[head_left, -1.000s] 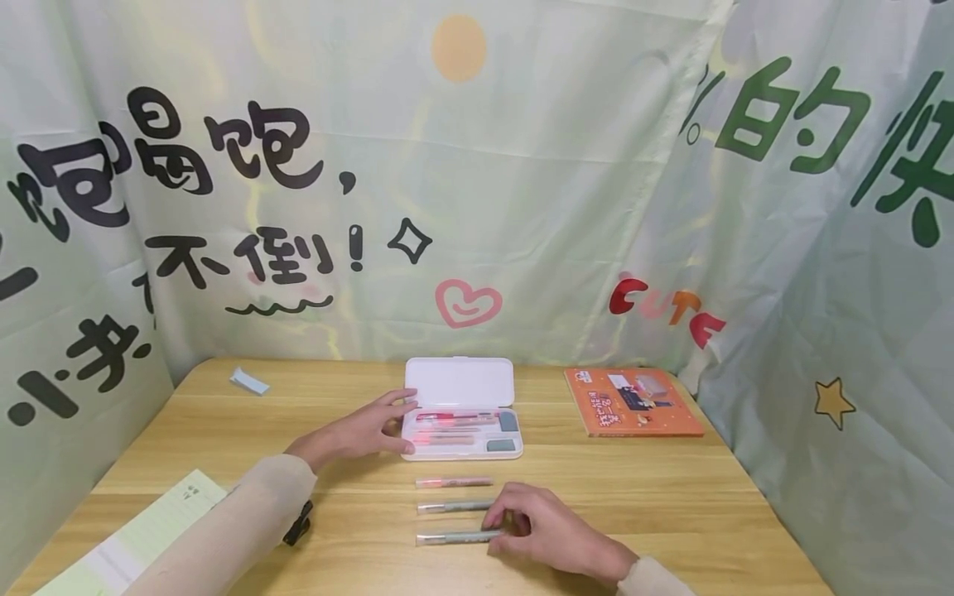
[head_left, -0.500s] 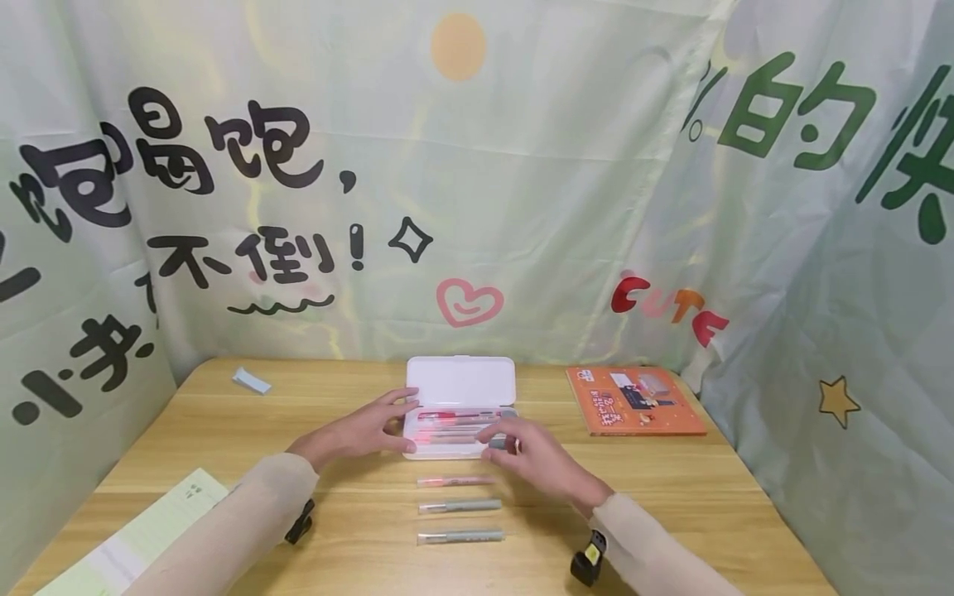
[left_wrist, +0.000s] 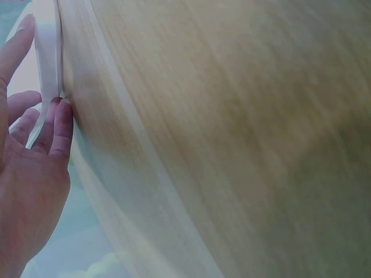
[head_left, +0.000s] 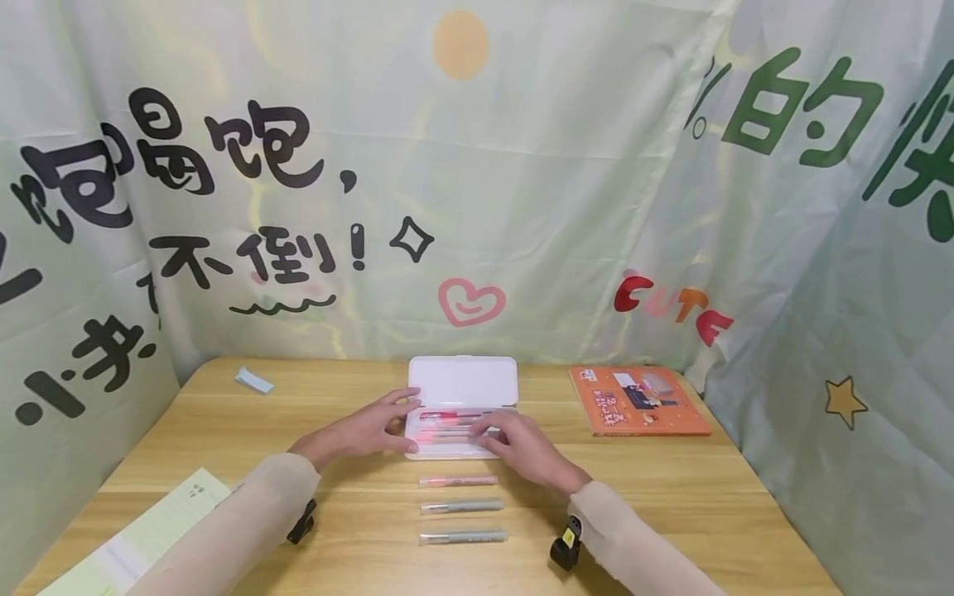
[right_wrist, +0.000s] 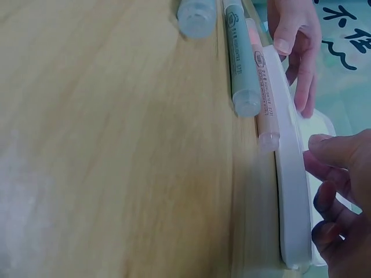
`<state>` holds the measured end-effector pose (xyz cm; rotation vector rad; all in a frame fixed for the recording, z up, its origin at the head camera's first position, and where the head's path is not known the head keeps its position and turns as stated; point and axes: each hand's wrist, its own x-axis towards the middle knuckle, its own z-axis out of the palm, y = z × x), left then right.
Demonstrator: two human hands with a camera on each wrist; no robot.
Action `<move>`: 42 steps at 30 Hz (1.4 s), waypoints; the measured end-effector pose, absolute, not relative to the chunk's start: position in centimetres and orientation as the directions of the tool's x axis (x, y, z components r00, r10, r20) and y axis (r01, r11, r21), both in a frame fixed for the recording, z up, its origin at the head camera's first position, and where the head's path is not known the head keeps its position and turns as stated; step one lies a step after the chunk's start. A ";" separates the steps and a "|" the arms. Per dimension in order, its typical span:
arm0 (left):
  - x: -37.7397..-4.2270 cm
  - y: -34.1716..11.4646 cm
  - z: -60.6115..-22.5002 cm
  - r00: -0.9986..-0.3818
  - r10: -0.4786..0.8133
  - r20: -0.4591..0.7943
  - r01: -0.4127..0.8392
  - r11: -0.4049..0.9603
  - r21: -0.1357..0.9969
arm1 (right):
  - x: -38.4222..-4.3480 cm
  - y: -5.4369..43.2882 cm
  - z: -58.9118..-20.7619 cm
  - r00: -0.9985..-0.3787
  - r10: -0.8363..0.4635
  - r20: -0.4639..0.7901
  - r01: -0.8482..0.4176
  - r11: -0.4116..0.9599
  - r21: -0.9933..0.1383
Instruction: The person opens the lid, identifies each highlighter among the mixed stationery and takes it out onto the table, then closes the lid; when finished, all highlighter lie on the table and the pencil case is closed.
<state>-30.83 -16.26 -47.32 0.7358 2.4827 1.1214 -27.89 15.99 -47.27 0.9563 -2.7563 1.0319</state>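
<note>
Left hand (head_left: 365, 426): resting widely spread fingers against the pencil case (head_left: 462, 381).
Right hand (head_left: 525, 447): reaching over pens (head_left: 440, 416), fingers half bent; cannot tell whether gripping.
Worktop (head_left: 633, 505): carrying three markers (head_left: 462, 506).

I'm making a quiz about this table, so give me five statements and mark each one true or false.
1. The left hand touches the left end of the white case. True.
2. The case's lid is shut. False: the lid stands open.
3. Three pens lie on the near side of the case. True.
4. Those pens are all pink. False: only one is; the other two are grey-green.
5. The orange book lies right of the case. True.
</note>
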 end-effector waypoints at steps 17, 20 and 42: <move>-30.9 -16.5 -47.7 -0.807 0.588 -0.045 0.356 0.547 0.757 | -28.0 14.9 -47.3 -0.820 -0.520 0.239 -0.560 0.641 -0.525; -31.0 -16.4 -47.7 -0.812 0.582 -0.051 0.348 0.551 0.758 | -28.0 14.9 -47.3 -0.812 -0.529 0.247 -0.576 0.656 -0.488; -31.0 -16.4 -47.6 -0.810 0.584 -0.050 0.350 0.550 0.759 | -28.6 14.7 -45.7 -0.808 -0.566 0.163 -0.578 0.707 -0.408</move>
